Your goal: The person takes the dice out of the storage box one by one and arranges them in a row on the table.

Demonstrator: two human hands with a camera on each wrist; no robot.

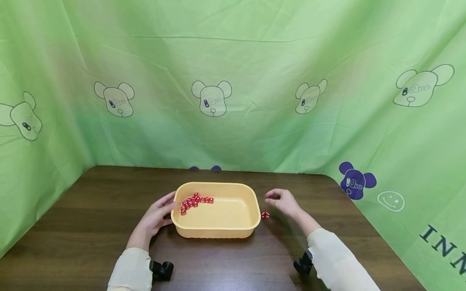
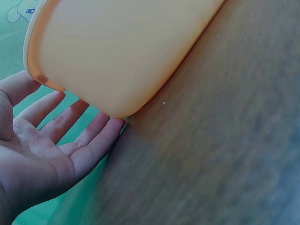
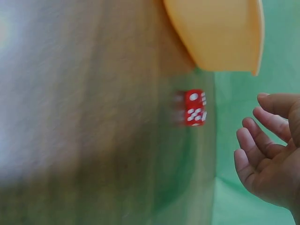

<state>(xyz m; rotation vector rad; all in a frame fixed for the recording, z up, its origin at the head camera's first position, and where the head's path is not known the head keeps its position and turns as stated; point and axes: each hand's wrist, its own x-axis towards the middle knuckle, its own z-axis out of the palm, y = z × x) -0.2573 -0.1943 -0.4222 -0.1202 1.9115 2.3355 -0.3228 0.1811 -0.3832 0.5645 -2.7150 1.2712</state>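
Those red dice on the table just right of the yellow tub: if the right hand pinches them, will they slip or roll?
The red dice look small, hard and glossy, so a pinch by the right hand may well slip. Flat faces should make them tumble briefly, not roll far. They sit close to the yellow tub, leaving fingers little room on that side.

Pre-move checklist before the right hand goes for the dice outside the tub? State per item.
1. Left hand steadying the yellow tub: ok, straight fingers lie against its left end.
2. Right hand free: ok, fingers loosely curled, holding nothing.
3. Loose red dice in sight: ok, on the table beside the tub's right wall; the right wrist view shows two, close together.
4. Path from the right hand to those dice: ok, nothing lies between.
5. Dice in the tub: ok, clustered in the far left corner.
6. Loose dice at rest: cannot tell, the right wrist view is blurred.
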